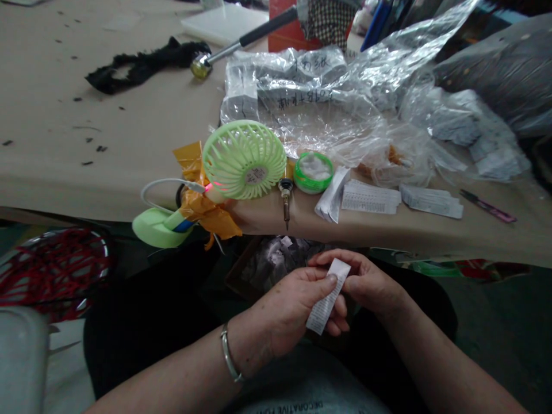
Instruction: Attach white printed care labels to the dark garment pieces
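Over my lap, my left hand pinches a narrow white printed label under its thumb. The strip lies slanted across the fingers, small text facing up. My right hand is closed at the label's upper end, its thumb by the right edge and its forefinger behind; part of its grip is hidden. On the table edge just beyond the hands are a folded bunch of labels, a fanned stack of printed labels and a smaller label stack. A pink and black slim tool lies to their right.
A green fan is taped at the table edge, beside a soldering-iron-like pointed tool and a green tub with white filling. Behind lie clear plastic bags, a hammer and black furry material. Below sits a scrap-filled box.
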Motion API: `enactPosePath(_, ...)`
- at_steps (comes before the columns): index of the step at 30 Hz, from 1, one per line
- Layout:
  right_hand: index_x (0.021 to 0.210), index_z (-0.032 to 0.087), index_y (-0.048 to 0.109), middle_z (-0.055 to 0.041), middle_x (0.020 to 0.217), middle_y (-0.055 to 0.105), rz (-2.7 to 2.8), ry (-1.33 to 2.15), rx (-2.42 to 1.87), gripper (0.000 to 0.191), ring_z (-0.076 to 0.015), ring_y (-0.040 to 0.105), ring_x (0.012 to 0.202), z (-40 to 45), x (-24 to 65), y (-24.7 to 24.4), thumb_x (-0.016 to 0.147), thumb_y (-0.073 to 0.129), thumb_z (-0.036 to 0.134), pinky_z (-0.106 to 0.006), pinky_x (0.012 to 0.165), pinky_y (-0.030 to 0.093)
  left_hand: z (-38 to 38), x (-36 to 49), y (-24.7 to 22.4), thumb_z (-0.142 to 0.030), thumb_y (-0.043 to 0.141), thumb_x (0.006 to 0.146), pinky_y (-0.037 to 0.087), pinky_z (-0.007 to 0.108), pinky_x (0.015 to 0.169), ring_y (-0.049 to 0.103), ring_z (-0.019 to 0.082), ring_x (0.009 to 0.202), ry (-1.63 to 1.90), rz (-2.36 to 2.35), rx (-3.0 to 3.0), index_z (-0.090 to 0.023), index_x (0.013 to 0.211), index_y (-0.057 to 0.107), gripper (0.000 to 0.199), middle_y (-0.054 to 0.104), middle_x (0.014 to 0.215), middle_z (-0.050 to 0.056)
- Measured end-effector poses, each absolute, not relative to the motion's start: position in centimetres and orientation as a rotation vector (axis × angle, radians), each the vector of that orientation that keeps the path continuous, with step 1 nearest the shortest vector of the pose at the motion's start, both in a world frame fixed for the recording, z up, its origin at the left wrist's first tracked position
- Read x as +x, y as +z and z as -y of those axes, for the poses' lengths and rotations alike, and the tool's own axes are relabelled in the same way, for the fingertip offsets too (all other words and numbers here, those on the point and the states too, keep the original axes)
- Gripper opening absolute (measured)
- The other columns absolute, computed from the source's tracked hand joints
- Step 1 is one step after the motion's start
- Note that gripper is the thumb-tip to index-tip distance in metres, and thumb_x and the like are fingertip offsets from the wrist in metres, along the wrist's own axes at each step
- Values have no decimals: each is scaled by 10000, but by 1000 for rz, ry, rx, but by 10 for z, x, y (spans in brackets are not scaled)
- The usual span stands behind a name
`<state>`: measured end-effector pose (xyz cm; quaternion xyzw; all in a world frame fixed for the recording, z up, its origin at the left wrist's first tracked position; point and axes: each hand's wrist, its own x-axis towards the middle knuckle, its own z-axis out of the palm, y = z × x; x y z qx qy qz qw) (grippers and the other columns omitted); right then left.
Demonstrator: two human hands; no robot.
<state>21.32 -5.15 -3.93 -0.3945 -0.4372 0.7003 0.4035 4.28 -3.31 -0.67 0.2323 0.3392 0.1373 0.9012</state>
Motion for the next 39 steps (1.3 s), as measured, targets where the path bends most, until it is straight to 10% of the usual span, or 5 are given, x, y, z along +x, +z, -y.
enactPosePath(12, 1178, 205, 591, -107, 1140, 618, 1900, 533, -1430, 313, -233, 612, 1043, 60, 198, -13, 884, 544, 303, -356, 886, 525, 30, 37, -8, -316, 588, 835, 456, 215, 516, 582, 101, 513, 392, -786, 447, -125, 838, 644, 199, 614, 639, 22)
enactPosePath(19, 1219, 222, 541, -72, 1102, 647, 1643, 787, -1434, 354, -200, 636, 982, 61, 192, -18, 872, 573, 285, -310, 851, 528, 31, 32, -9, -310, 522, 878, 449, 201, 513, 573, 94, 520, 411, -772, 485, -128, 825, 624, 215, 599, 641, 17)
enactPosePath(24, 914, 211, 620, 12, 761, 652, 1300, 1100, -1462, 118, -118, 611, 651, 55, 184, -17, 851, 608, 310, -199, 584, 499, 31, 28, -9, -353, 499, 891, 441, 203, 523, 568, 96, 538, 471, -793, 547, -139, 881, 611, 242, 590, 639, 4)
enactPosePath(39, 769, 187, 592, 22, 693, 563, 1338, 1143, -1455, 148, -104, 496, 617, 37, 166, -13, 864, 552, 294, -218, 587, 416, 24, 16, -3, -271, 514, 857, 416, 226, 630, 533, 112, 639, 628, -941, 866, -148, 751, 639, 205, 607, 673, 4)
